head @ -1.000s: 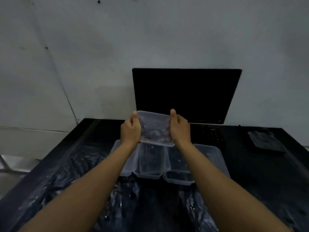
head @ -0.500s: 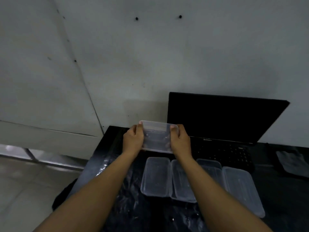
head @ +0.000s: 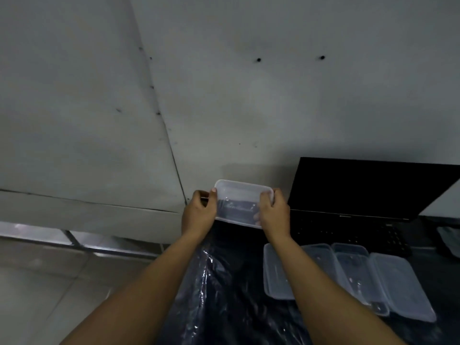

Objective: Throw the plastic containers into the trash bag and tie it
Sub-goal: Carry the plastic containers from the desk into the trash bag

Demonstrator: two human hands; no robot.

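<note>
Head view shows a clear plastic container (head: 242, 204) held up off the surface (head: 423, 235), near its far left end and in front of the grey wall (head: 249, 108). The left hand (head: 199, 215) pinches its left end and the right hand (head: 273, 212) its right end, fingers (head: 265, 197) of both closed on the rim. Below lies the black trash bag (head: 224, 295), spread flat and glossy (its mouth cannot be made out). Three more containers (head: 348, 277) lie side by side on it to the right, near an open laptop (head: 368, 190). The risk, as I judge it: with no open mouth ready, a released container could slide off the slick film to the floor (head: 49, 282).
</note>
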